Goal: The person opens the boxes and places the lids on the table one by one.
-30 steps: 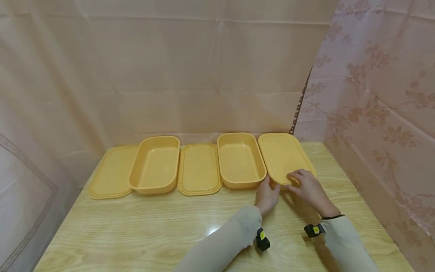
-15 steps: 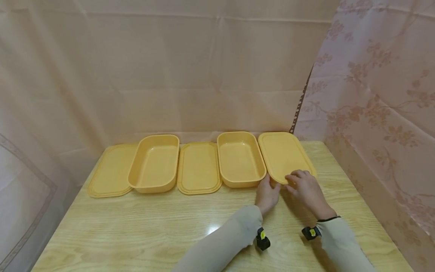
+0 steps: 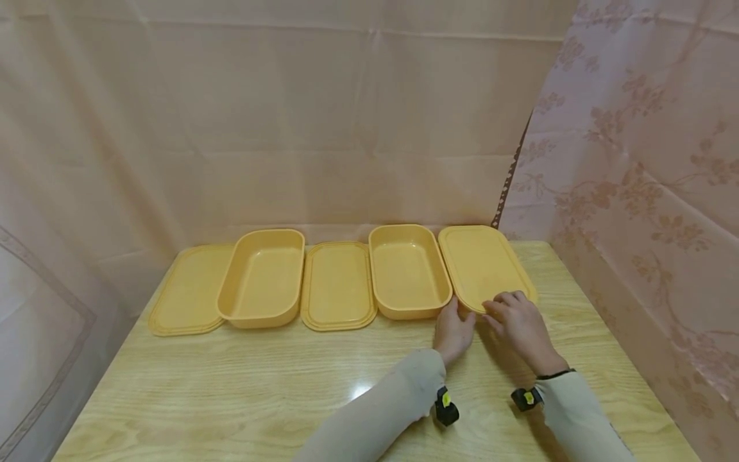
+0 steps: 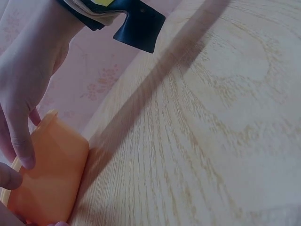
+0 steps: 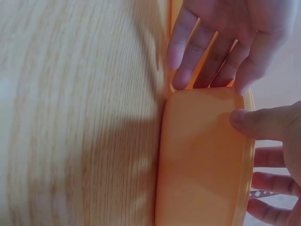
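Observation:
At the right end of a row stands a yellow rectangular food container (image 5: 202,150) with its lid (image 3: 482,263) on top. My left hand (image 3: 454,332) is at its near left corner, the fingers along the side wall and the thumb by the lid's rim. In the right wrist view these left fingers (image 5: 181,56) lie fairly straight against the wall. My right hand (image 3: 521,330) pinches the lid's near edge, its thumb under the rim and its fingers over the top. In the left wrist view the right hand (image 4: 21,108) reaches down over the container's front.
Left of it stands an uncovered yellow container (image 3: 411,269). Further left come a flat lid (image 3: 339,285), another uncovered container (image 3: 262,276) and a lid (image 3: 187,292) partly behind it. All sit along the back of a wood-grain table (image 3: 242,398), before a beige curtain (image 3: 323,128).
My right hand has slid slightly left along the lid's near edge. The left hand stays at the container's corner, and the containers and lids keep their places.

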Tool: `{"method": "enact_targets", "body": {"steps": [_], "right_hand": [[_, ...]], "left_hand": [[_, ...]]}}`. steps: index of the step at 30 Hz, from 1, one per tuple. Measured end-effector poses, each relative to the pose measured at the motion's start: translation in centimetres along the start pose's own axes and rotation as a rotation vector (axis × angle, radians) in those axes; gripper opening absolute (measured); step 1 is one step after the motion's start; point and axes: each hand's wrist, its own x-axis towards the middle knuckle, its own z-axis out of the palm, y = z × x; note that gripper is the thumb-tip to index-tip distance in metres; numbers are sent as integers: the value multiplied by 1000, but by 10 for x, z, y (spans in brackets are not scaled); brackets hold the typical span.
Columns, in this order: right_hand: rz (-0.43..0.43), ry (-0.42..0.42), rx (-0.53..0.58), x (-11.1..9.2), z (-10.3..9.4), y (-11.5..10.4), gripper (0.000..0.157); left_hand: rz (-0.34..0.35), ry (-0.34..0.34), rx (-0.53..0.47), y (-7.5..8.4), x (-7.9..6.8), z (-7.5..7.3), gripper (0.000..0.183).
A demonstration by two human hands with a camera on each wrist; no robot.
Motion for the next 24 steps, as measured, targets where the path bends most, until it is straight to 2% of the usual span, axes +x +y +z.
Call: {"method": "enact_targets", "body": {"steps": [8, 21, 24], "right_hand": [[1, -1, -1, 0, -2, 0, 26], [12, 13, -8, 1, -4, -1, 26], [11, 18, -10, 1, -4, -2, 26]], "left_hand": [[-7, 9, 26, -1, 0, 1, 55], [-11, -5, -14, 2, -2, 0, 56], [12, 2, -12, 3, -5, -2, 55]]}}
